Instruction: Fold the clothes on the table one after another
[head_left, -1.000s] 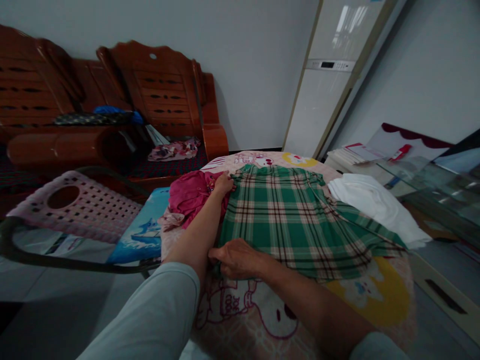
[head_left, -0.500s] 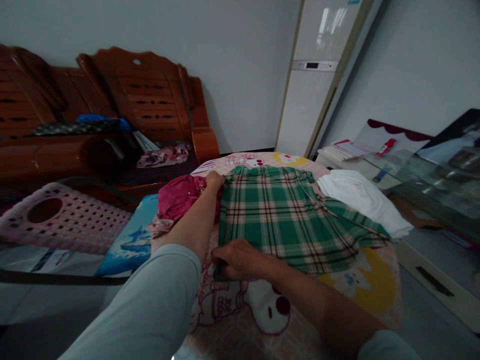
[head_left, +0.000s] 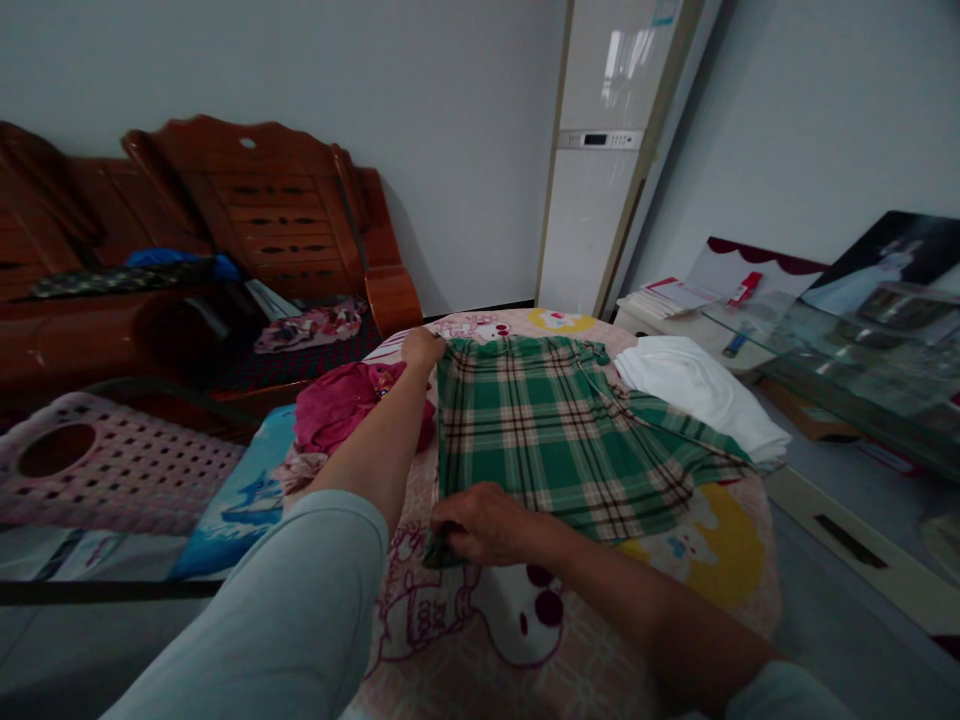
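Note:
A green plaid garment point(head_left: 540, 430) lies spread out on the round, cartoon-printed table cover point(head_left: 517, 630), with a narrow part trailing to the right. My left hand point(head_left: 424, 347) reaches to its far left corner, fingers closed on the cloth there. At the near left corner, my right hand point(head_left: 484, 522) pinches the edge, and a little bunched cloth shows below the fingers. A crumpled magenta garment point(head_left: 337, 405) sits left of the plaid cloth, partly behind my left forearm. Folded white cloth point(head_left: 694, 390) rests at the right, touching or just beside the plaid one.
Wooden seats point(head_left: 270, 220) with clothes on them stand behind at the left. A pink woven basket point(head_left: 127, 465) and a blue printed cushion-like item point(head_left: 240, 500) are left of the table. A glass shelf point(head_left: 847, 350) and a white cabinet stand to the right.
The whole view has shifted a little, so most things sit further left. Both hands keep their hold on the plaid garment's left corners, and the cloth looks nearly the same.

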